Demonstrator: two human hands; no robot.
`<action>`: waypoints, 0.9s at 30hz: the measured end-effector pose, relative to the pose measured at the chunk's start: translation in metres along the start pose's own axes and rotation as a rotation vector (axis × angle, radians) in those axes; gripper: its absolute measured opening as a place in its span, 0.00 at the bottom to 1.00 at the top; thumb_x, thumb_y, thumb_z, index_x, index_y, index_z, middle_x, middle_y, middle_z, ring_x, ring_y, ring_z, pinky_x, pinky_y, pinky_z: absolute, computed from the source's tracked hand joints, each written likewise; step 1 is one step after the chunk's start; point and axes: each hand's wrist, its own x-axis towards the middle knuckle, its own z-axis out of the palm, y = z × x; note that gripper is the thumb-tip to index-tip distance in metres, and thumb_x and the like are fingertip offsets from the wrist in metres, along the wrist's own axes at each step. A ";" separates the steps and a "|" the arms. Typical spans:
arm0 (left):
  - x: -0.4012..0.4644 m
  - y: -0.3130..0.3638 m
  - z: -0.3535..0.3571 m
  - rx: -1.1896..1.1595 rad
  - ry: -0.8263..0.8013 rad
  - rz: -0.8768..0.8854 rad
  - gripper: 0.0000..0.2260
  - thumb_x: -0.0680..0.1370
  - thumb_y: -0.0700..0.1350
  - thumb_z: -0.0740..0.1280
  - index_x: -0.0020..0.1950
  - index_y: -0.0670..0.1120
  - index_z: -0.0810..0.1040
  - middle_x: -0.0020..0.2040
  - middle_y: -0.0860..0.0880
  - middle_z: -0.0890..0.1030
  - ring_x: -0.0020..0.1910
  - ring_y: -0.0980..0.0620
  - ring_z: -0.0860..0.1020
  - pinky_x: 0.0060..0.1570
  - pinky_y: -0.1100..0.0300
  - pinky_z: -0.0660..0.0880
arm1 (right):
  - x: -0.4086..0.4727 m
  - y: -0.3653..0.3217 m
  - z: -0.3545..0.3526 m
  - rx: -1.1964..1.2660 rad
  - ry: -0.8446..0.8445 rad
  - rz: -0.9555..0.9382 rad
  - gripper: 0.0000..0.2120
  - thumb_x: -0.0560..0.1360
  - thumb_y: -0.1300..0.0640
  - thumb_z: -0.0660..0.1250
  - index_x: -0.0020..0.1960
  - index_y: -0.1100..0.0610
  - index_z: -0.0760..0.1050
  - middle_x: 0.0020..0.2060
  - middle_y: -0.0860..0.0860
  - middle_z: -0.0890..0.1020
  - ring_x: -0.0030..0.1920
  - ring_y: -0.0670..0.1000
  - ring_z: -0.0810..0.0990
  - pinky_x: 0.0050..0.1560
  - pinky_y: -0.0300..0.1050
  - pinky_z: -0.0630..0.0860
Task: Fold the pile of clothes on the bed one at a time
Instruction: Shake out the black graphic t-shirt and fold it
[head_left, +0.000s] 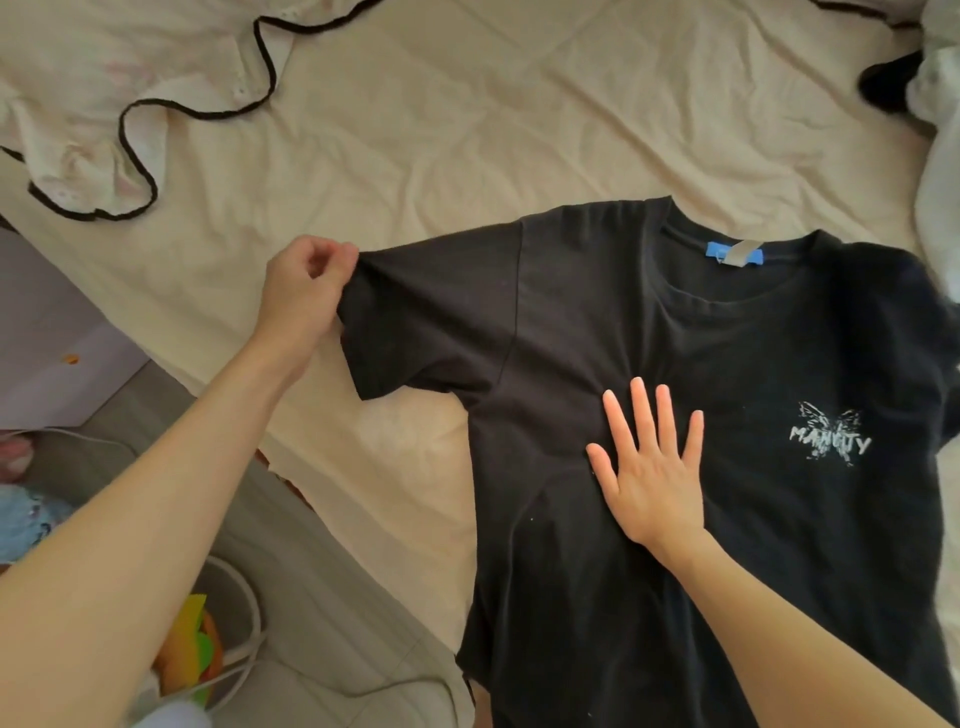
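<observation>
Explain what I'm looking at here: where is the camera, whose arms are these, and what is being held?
There is one picture, from a camera worn on a person's head, looking down at their bare hands; there is no machine. A black short-sleeved cotton T-shirt with a white butterfly print lies front up on the cream bed sheet. The left hand pinches the end of one sleeve. The right hand presses flat, fingers spread, on the chest. A pale garment with dark trim lies at the far left.
</observation>
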 end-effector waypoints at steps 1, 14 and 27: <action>0.003 0.000 0.001 0.009 0.015 -0.021 0.05 0.79 0.49 0.63 0.48 0.48 0.74 0.43 0.56 0.76 0.43 0.59 0.75 0.40 0.74 0.71 | 0.000 0.000 0.000 -0.004 -0.010 0.005 0.32 0.75 0.36 0.31 0.75 0.48 0.40 0.76 0.51 0.42 0.76 0.56 0.39 0.74 0.62 0.39; 0.005 -0.019 -0.019 -0.441 -0.227 -0.247 0.14 0.78 0.37 0.52 0.47 0.42 0.78 0.42 0.49 0.80 0.43 0.54 0.78 0.48 0.62 0.74 | 0.044 -0.068 -0.016 0.163 0.162 0.032 0.28 0.79 0.39 0.40 0.76 0.48 0.46 0.77 0.53 0.51 0.77 0.55 0.46 0.74 0.62 0.41; -0.006 -0.027 -0.022 -0.085 -0.260 -0.135 0.10 0.78 0.34 0.63 0.56 0.43 0.78 0.38 0.62 0.83 0.40 0.67 0.79 0.43 0.73 0.74 | 0.053 -0.068 -0.001 0.153 0.196 0.043 0.29 0.78 0.42 0.46 0.76 0.52 0.54 0.76 0.56 0.55 0.76 0.58 0.51 0.72 0.63 0.42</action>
